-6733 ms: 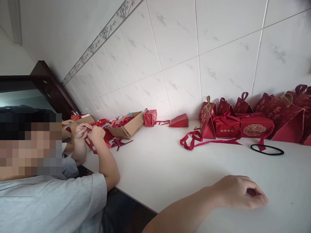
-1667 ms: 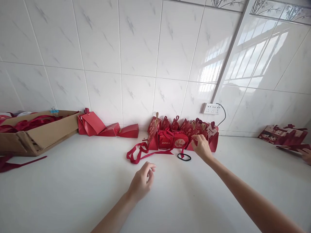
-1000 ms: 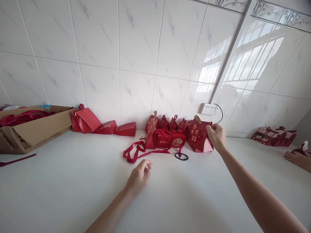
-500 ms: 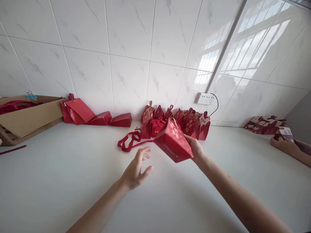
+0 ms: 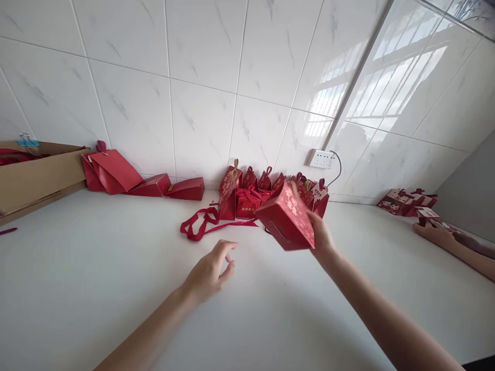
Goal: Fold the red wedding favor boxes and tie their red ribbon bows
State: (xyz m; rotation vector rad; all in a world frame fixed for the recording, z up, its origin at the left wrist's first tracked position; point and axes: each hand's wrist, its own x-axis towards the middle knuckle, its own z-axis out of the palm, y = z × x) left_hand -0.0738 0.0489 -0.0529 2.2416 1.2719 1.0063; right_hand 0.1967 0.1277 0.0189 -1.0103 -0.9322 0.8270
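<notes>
My right hand point(image 5: 320, 234) grips a red patterned box point(image 5: 288, 219) from its right side, holding it tilted above the table with its flat underside towards me. Left of it, my left hand point(image 5: 209, 270) hovers over the white surface, fingers apart and slightly curled, holding nothing. A loose red ribbon point(image 5: 199, 224) lies in loops beyond my left hand. Behind the held box stand several red gift boxes with loop handles, among them a tall one point(image 5: 227, 201) and one with a red bow point(image 5: 247, 203).
Folded red boxes point(image 5: 185, 189) lie along the wall, beside a cardboard box point(image 5: 42, 175) at the far left. A power strip point(image 5: 320, 158) is on the tiled wall. At the far right, another person's hand point(image 5: 435, 232) touches a box near more gift boxes point(image 5: 400, 202).
The held box has turned, showing more of its underside, and moved slightly right with my right hand. My left hand has shifted a little left, its fingers closer together. The view has shifted slightly.
</notes>
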